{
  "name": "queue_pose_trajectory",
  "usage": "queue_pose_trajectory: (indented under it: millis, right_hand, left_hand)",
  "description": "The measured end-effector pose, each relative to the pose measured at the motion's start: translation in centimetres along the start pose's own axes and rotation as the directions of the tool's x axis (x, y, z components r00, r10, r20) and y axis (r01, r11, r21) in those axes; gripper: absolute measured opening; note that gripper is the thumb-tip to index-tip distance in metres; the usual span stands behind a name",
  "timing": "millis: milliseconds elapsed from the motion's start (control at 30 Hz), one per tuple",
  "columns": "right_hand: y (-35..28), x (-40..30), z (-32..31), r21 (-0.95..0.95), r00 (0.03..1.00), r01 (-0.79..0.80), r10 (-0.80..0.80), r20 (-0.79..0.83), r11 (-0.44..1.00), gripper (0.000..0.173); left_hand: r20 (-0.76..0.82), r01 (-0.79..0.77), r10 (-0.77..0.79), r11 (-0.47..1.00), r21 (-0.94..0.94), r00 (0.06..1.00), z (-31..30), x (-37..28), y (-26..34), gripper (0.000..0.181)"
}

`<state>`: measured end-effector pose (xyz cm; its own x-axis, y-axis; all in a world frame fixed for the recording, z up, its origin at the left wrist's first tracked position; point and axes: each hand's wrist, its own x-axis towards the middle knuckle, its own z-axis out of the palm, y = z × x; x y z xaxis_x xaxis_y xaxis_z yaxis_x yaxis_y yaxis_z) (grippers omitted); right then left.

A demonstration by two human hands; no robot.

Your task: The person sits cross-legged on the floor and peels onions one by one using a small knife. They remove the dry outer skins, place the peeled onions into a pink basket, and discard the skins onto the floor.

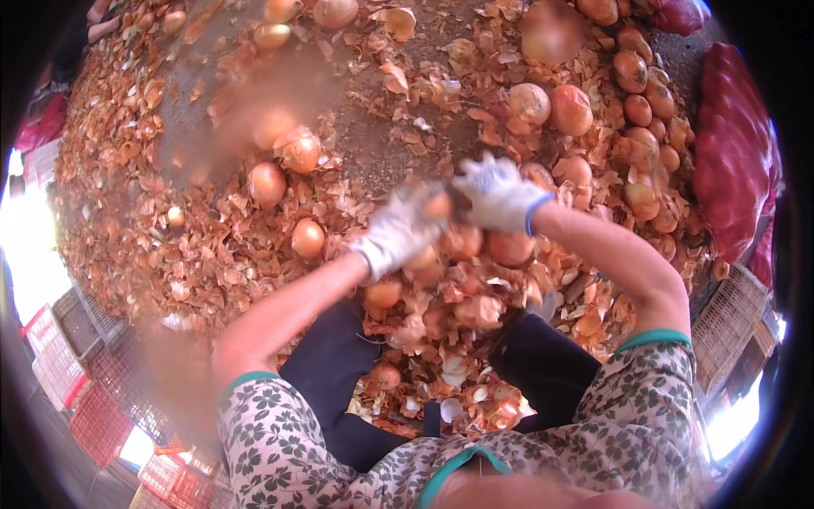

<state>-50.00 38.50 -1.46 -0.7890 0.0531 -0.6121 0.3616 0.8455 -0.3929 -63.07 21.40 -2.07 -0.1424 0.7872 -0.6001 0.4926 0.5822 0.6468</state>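
Note:
White work gloves cover both hands, which are close together over a heap of onions and loose skins. My left hand (407,229) is closed around an onion (437,207), blurred by motion. Just right of it is my right hand (499,191), also blurred; whether its fingers grip anything is not clear. Beneath the hands lie more onions, among them a large one (510,248) below my right hand. To the left, single onions rest on the skins, one (308,238) near my left wrist and another (266,185) farther out.
Onion skins (210,254) cover much of the floor. Onions (642,149) are piled at right beside a full red mesh sack (731,153). Plastic crates (102,423) stand at lower left, another crate (728,324) at right. A person's arm (103,28) shows at upper left.

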Motion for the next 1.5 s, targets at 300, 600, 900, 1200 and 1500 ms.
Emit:
queue_pose_trajectory:
  millis: [300, 600, 900, 1200, 1500]
  right_hand:
    - [-0.4, -6.6, 0.9, 0.206, 0.976, 0.075, -0.114, 0.186, 0.976, 0.041]
    - [20.7, 3.7, -6.7, 0.494, 0.639, -0.349, 0.587, -0.497, 0.797, 0.085]
    - [11.5, 2.8, -3.8, 0.388, 0.869, -0.272, 0.398, -0.294, 0.881, 0.081]
    - [-1.1, 3.6, -7.3, 0.073, 0.995, 0.009, -0.016, 0.094, 0.997, 0.043]
    - [-8.7, 28.0, -19.5, -0.324, 0.832, 0.061, -0.227, -0.506, 0.944, 0.045]
  left_hand:
    - [-0.333, -0.278, 0.369, 0.916, 0.29, 0.868, -8.7, 1.5, -6.0, 0.045]
    - [-0.207, 0.227, -0.449, 0.734, -0.64, 0.869, -17.1, 2.7, -21.1, 0.064]
    - [-0.52, -0.026, -0.072, 0.984, -0.177, 0.851, -10.6, 2.7, -9.9, 0.04]
    - [-0.57, 0.33, 0.359, 0.545, 0.771, 0.739, -6.1, 11.2, -19.8, 0.06]
    - [-0.71, 0.161, 0.257, 0.871, 0.464, 0.655, -7.7, 9.1, -16.2, 0.056]
